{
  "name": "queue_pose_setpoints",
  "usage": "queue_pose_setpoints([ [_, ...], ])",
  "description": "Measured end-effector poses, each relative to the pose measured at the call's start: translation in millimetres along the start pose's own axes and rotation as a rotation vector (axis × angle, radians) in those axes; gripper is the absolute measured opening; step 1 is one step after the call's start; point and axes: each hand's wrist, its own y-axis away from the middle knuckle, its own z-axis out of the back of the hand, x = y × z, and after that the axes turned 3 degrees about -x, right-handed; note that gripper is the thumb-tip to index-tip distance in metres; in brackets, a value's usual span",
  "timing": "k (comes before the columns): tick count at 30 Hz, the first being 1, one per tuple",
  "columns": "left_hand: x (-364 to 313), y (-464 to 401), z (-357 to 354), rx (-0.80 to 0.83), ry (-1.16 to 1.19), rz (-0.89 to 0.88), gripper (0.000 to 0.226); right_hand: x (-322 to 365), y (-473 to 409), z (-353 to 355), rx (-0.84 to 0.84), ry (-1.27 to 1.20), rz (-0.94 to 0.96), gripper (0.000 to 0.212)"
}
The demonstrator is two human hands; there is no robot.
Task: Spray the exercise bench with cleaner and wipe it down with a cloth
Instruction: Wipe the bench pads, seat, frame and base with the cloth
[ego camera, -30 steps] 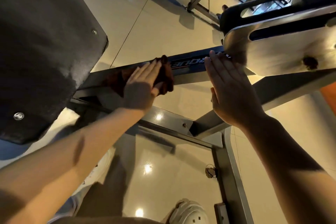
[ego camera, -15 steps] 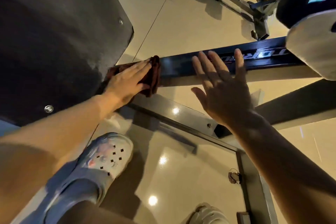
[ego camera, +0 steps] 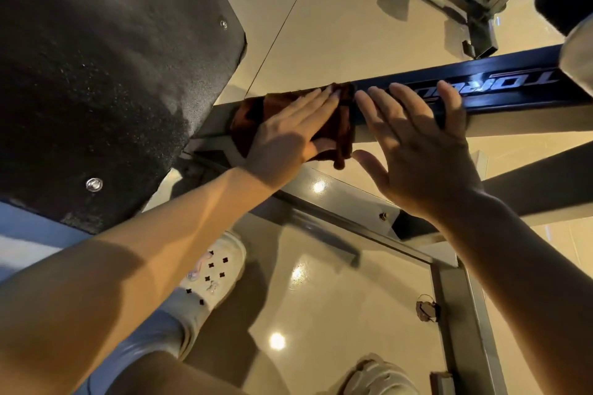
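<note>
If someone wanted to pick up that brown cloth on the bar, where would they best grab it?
Probably the loose end of the brown cloth that hangs off the near side of the dark bar, pinched from below and the right. The left hand lies flat over the rest.

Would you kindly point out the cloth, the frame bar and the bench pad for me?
cloth (ego camera: 337,131), head view, dark fold right of the left hand's fingers.
frame bar (ego camera: 500,90), head view, black lettered face.
bench pad (ego camera: 96,74), head view, its textured black surface.
</note>
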Motion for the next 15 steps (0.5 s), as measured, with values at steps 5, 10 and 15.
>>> queue_pose_setpoints([
  [5,26.8,12.3,1.9,0.056,-0.053,-0.068,0.058,-1.8,0.1,1.4,-0.009,-0.006,0.005,0.062],
  [10,69.5,50.4,19.5,0.129,-0.04,0.325,0.067,-1.4,0.6,-1.2,0.002,0.0,0.02,0.07],
  [15,65.7,52.9,30.0,0.097,0.002,0.52,0.053,-0.1,1.0,-4.5,0.008,0.035,0.018,0.075],
])
